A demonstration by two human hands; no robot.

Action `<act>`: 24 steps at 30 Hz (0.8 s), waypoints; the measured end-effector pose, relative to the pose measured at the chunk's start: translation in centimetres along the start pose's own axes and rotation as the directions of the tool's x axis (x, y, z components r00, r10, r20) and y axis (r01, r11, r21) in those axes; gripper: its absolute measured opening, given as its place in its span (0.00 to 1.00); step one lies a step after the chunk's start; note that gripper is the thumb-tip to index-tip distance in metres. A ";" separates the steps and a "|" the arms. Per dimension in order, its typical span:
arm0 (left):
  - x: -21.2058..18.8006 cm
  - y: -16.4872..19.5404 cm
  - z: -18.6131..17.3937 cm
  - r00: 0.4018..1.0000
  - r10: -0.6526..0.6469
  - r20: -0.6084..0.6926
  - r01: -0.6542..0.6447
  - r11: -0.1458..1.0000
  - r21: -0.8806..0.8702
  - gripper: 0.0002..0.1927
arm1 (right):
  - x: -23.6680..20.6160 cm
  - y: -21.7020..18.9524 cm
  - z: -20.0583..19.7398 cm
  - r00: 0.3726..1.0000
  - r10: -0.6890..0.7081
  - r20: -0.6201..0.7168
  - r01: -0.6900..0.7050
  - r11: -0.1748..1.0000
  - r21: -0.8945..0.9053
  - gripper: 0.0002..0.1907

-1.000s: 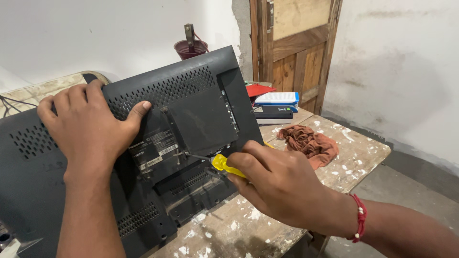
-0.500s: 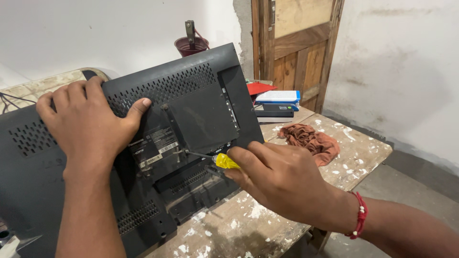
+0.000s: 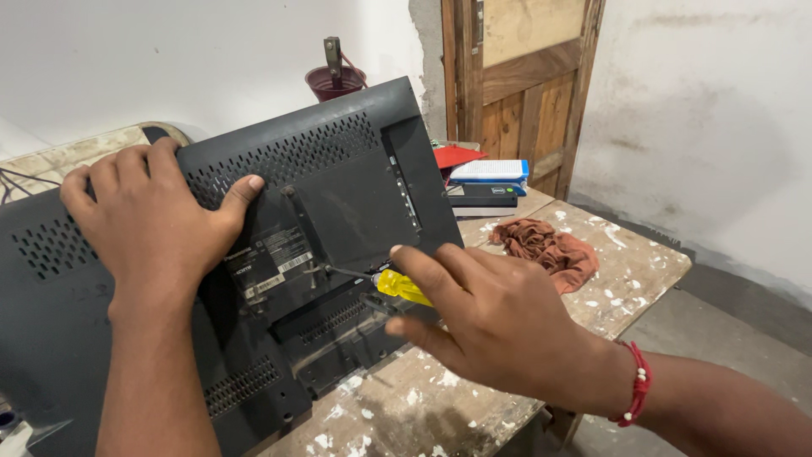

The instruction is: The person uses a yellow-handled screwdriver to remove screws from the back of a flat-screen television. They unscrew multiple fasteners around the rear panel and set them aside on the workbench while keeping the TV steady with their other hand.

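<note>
Slightly shifted, yellow-handled screwdriver [image 3: 385, 282] meets the black, vented monitor back [image 3: 338, 195].

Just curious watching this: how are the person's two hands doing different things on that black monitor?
The left hand lies flat and spread on the monitor's back panel, holding nothing; the right hand is curled around a yellow-handled screwdriver. The left sits high by the vent slots, the right lower, at the panel's middle. Both are bare.

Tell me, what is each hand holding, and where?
The right hand grips a screwdriver by its yellow handle. The left hand presses flat on the monitor's back.
</note>
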State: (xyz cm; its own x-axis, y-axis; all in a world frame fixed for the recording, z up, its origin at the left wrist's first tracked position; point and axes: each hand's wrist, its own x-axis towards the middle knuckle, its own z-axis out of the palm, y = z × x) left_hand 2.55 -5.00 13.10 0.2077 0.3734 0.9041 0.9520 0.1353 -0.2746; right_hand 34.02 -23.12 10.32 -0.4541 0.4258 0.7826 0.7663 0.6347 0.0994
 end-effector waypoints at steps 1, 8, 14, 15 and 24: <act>0.0 0.0 0.0 1.000 -0.002 0.000 0.002 1.000 -0.004 0.48 | 0.0 0.1 0.1 1.000 0.008 0.005 -0.008 1.000 -0.023 0.28; 0.0 0.1 -0.1 1.000 -0.012 0.005 0.012 0.999 -0.040 0.48 | -0.2 0.0 0.1 0.998 -0.025 -0.057 0.027 0.999 0.043 0.20; 0.1 0.2 -0.4 1.000 -0.008 -0.012 0.008 1.000 -0.014 0.48 | 0.1 -0.2 0.0 0.995 -0.041 -0.092 0.049 0.995 0.090 0.20; 0.1 0.1 -0.4 1.000 -0.008 -0.012 0.008 1.000 -0.023 0.48 | 0.2 -0.2 0.0 0.995 -0.045 -0.092 0.053 0.995 0.086 0.20; 0.0 0.0 0.3 1.000 -0.011 -0.003 0.011 1.000 -0.004 0.48 | 0.5 -0.1 0.1 0.999 0.037 -0.032 -0.034 0.996 0.082 0.21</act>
State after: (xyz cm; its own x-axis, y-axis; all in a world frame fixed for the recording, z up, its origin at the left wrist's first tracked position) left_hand 2.48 -4.67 13.01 0.1976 0.3696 0.9079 0.9552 0.1356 -0.2631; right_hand 33.67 -22.93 10.59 -0.4108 0.4282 0.8049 0.7417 0.6704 0.0219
